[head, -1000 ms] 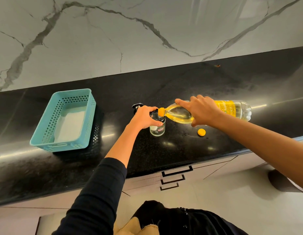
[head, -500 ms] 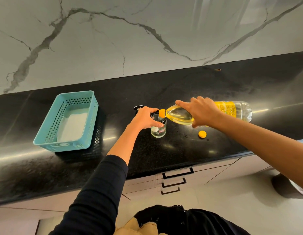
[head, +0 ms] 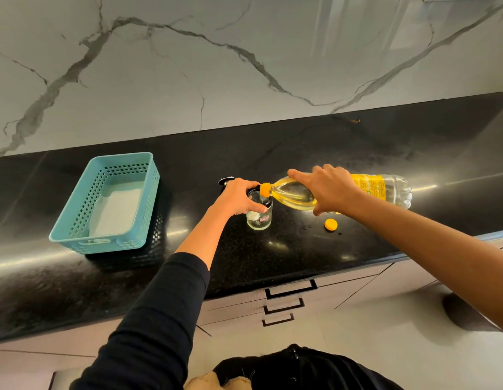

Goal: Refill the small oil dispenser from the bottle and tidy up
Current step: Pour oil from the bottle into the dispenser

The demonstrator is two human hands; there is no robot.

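Left hand [head: 239, 197] grips one dispenser [head: 258, 219]; right hand [head: 329, 190], one tipped bottle [head: 291, 192]; one cap [head: 330, 224].

A grey-veined white marble wall [head: 244, 66] rises beyond the left hand [head: 237, 197], above the glossy black surface [head: 301, 153]. Nearer than that hand, pale drawers [head: 236, 308] with black handles [head: 291, 288] meet a light floor [head: 371, 333].

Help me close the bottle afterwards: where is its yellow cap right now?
In the head view, the cap lies on the black counter, right of the glass dispenser and just nearer the person than the tilted bottle.
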